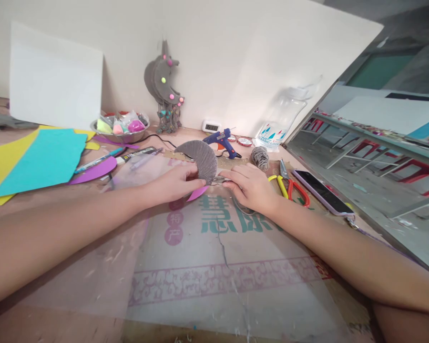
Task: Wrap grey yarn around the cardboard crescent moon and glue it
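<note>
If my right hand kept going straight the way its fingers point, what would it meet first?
Most likely the grey crescent in your left hand: your right hand points toward its lower end. Depth is unclear in this one view, so the two may already touch.

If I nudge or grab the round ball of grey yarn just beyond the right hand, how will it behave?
The round ball of grey yarn may roll when nudged, given its rounded outline. It should squash a little in a grip, since it looks wound from soft strands. Being apparently all yarn, it is probably light for its size.
</note>
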`<control>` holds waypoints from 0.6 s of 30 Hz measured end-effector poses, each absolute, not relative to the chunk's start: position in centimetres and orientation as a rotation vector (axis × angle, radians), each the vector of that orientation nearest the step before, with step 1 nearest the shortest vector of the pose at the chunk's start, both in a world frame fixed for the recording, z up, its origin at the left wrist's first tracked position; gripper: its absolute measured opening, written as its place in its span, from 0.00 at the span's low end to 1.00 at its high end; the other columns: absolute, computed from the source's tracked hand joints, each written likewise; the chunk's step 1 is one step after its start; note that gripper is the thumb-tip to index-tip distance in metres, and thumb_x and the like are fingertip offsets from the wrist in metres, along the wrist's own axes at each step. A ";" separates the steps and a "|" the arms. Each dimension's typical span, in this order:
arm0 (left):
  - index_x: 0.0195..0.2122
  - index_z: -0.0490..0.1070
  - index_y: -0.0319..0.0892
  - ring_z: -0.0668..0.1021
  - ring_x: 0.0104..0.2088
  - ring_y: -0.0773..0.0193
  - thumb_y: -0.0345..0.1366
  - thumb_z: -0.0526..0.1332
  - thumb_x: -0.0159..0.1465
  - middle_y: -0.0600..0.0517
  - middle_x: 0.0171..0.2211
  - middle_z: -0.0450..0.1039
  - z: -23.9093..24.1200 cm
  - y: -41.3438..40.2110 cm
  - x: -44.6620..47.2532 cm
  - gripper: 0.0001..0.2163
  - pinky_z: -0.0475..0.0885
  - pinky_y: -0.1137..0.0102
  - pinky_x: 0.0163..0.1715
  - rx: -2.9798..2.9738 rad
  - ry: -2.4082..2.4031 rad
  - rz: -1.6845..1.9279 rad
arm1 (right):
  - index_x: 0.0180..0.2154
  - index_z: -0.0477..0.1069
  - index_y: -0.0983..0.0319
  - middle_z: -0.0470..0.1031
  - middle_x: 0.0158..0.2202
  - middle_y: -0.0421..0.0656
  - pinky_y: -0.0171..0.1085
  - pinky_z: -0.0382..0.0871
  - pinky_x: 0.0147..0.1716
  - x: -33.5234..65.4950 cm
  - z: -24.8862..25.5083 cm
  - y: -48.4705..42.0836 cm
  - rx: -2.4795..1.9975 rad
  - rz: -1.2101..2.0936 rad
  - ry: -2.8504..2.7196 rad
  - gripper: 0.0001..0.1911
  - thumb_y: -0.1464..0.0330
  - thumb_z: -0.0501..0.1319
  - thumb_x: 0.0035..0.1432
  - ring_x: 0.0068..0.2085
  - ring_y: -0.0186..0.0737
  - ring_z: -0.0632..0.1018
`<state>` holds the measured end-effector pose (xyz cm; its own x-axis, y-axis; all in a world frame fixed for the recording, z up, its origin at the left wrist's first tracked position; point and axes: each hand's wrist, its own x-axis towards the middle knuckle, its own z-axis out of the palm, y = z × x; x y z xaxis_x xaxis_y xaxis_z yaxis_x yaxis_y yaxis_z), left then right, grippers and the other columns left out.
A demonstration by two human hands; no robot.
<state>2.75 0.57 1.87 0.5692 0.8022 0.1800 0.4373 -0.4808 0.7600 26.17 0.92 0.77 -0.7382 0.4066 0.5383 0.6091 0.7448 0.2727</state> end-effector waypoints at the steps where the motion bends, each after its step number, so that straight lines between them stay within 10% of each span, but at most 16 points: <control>1: 0.26 0.63 0.40 0.67 0.29 0.67 0.35 0.55 0.60 0.56 0.26 0.64 1.9 0.6 2.8 0.07 0.61 0.72 0.30 2.134 0.988 0.698 | 0.43 0.71 0.65 0.73 0.30 0.44 0.38 0.60 0.34 26.2 0.8 0.9 -0.768 -0.612 -2.492 0.13 0.65 0.52 0.65 0.33 0.40 0.70; 18: 0.26 0.61 0.41 0.67 0.29 0.66 0.38 0.54 0.61 0.56 0.26 0.61 1.8 0.6 2.7 0.09 0.62 0.71 0.30 2.149 1.000 0.671 | 0.42 0.72 0.64 0.73 0.30 0.44 0.38 0.58 0.33 26.1 0.7 1.0 -0.807 -0.622 -2.529 0.13 0.65 0.51 0.65 0.33 0.39 0.70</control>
